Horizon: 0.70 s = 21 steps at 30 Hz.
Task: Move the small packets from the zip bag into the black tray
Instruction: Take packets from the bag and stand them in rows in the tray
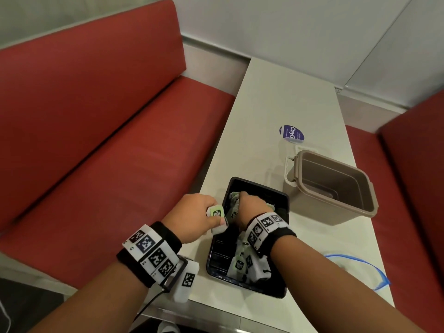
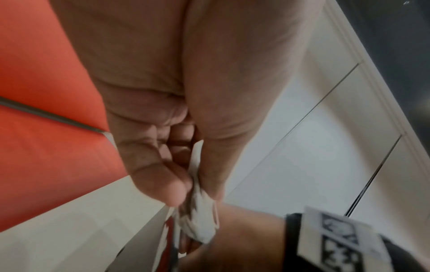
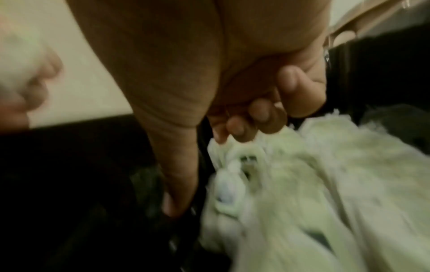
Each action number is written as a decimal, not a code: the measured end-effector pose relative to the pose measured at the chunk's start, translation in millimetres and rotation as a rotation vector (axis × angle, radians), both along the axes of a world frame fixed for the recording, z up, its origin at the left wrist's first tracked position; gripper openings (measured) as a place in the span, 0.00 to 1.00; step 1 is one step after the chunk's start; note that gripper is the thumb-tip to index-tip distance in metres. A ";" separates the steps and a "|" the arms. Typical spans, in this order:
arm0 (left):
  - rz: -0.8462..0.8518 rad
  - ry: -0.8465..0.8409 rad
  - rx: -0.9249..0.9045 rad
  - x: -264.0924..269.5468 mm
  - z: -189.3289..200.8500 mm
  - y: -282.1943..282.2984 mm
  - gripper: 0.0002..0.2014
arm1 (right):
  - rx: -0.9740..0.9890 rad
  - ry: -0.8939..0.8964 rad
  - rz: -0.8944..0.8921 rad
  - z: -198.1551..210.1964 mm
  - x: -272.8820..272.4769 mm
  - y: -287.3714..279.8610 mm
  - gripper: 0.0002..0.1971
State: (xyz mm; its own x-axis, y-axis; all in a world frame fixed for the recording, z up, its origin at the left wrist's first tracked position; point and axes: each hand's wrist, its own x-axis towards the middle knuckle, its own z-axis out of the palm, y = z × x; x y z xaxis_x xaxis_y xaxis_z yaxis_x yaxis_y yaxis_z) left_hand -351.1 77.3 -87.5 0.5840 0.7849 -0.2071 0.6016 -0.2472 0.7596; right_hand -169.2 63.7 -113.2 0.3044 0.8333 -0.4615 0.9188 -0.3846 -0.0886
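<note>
The black tray (image 1: 260,185) sits on the white table, with several small white-and-green packets (image 1: 242,263) heaped inside. My left hand (image 1: 216,218) hovers at the tray's left rim and grips a few packets (image 1: 217,212); the left wrist view shows its thumb and fingers (image 2: 163,185) pinching crumpled white packets (image 2: 197,220). My right hand (image 1: 242,198) is down in the tray's far end. In the blurred right wrist view its fingers (image 3: 242,127) curl onto the top of the packet heap (image 3: 291,184) and the thumb runs down its left side. The clear zip bag (image 1: 382,275) lies flat on the right.
A beige open container (image 1: 336,188) stands just right of the tray's far end, with a white lid (image 1: 288,164) beside it. A blue round sticker (image 1: 292,133) lies farther back. Red bench seats (image 1: 96,140) flank the narrow table (image 1: 276,97).
</note>
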 end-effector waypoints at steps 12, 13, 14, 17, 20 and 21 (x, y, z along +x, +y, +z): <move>0.129 -0.190 0.098 30.7 3.7 11.0 0.04 | 0.246 0.559 0.102 48.6 13.2 -9.8 0.09; 0.169 -0.210 0.075 30.4 1.3 11.4 0.07 | 0.225 0.547 0.070 43.3 14.7 -10.2 0.10; 0.197 -0.212 0.065 29.4 -1.9 12.3 0.10 | 0.195 0.521 0.047 37.9 14.9 -9.4 0.12; 0.214 -0.120 0.073 23.7 -11.0 13.7 0.12 | 0.075 0.326 0.028 17.8 11.9 -4.2 0.15; 0.192 -0.055 0.021 19.9 -18.6 11.7 0.13 | -0.115 0.166 -0.006 1.4 3.5 8.1 0.17; 0.181 -0.041 0.005 19.5 -20.4 10.4 0.13 | -0.159 0.120 0.010 -6.6 3.1 12.7 0.20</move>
State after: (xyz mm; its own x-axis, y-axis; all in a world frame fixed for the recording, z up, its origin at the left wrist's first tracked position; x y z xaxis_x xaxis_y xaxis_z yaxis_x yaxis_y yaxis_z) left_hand -331.7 87.7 -108.0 0.4409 0.8790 -0.1817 0.6053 -0.1417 0.7833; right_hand -166.1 76.4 -119.8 0.2308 0.7496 -0.6203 0.9092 -0.3932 -0.1368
